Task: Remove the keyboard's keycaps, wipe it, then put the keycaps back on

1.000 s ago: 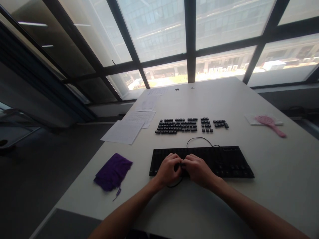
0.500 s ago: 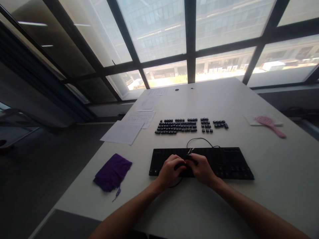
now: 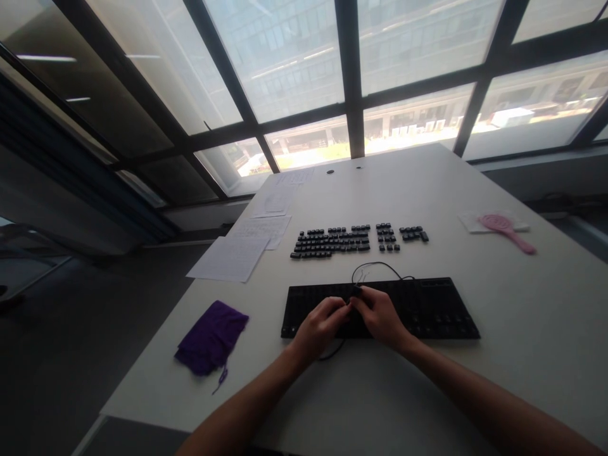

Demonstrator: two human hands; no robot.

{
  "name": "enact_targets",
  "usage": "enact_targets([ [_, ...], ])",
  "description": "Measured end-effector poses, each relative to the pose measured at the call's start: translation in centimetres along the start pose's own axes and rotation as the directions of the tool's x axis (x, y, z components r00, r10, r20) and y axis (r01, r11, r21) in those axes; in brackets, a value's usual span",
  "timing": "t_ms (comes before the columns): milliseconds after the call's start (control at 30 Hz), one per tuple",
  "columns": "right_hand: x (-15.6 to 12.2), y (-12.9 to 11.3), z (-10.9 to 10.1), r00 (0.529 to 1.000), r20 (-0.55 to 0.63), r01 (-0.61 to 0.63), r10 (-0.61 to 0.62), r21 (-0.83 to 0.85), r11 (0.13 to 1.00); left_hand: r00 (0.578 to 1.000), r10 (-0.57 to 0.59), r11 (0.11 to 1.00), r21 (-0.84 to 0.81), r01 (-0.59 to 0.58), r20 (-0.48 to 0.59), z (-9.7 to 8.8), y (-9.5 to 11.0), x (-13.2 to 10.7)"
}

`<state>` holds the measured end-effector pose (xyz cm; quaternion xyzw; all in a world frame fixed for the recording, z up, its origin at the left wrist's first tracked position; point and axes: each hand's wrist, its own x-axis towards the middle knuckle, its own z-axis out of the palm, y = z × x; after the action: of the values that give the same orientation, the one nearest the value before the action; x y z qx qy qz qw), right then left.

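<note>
A black keyboard [image 3: 427, 310] with its keycaps off lies on the white table [image 3: 427, 190] in front of me. Both hands hover over its left half, fingertips nearly meeting. My right hand [image 3: 380, 316] pinches a small dark tool with thin wire loops [image 3: 360, 284], held just above the keyboard's far edge. My left hand [image 3: 320, 326] is curled beside it, fingers pressed together at the tool's base; what they grip is hidden. Rows of loose black keycaps [image 3: 351, 239] lie laid out beyond the keyboard. The keyboard's thin black cable [image 3: 380, 265] loops between them.
A purple cloth pouch [image 3: 211, 339] lies at the near left of the table. Printed paper sheets [image 3: 230, 258] lie at the left edge. A pink hairbrush [image 3: 506, 229] rests on a white sheet at the right. Large windows stand beyond the table's far edge.
Both hands have lifted slightly and shifted toward the keyboard's far edge. The wire tool has come into view in my right hand. My head has turned a little to the right.
</note>
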<state>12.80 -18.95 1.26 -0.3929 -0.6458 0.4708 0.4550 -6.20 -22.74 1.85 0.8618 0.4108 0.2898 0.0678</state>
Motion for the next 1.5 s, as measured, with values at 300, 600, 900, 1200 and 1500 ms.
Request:
enact_targets([
  [300, -0.1, 0.0, 0.0, 1.0, -0.01, -0.01, 0.01, 0.025, 1.0, 0.999, -0.036, 0.948, -0.315, 0.041, 0.021, -1.1, -0.3, 2.2],
  [600, 0.3, 0.4, 0.1, 0.994, -0.064, -0.083, 0.09, 0.104, 0.991, 0.987, -0.163, 0.986, -0.024, 0.163, 0.0, -0.3, -9.5, 8.9],
  [900, 0.4, 0.5, -0.1, 0.995, -0.026, -0.097, 0.1, 0.106, 0.99, 0.989, -0.14, 0.974, 0.189, 0.128, 0.048, 1.2, -12.6, 10.6],
  [1200, 0.6, -0.2, -0.6, 0.987, -0.097, -0.11, 0.127, 0.165, 0.98, 0.979, -0.19, 0.948, 0.246, 0.202, -0.073, 0.0, -11.4, 11.0],
  [1500, 0.4, 0.1, -1.8, 0.99, -0.12, -0.078, 0.075, -0.019, 0.997, 0.948, -0.278, 0.934, 0.185, 0.304, -0.153, -1.0, -6.5, 6.5],
])
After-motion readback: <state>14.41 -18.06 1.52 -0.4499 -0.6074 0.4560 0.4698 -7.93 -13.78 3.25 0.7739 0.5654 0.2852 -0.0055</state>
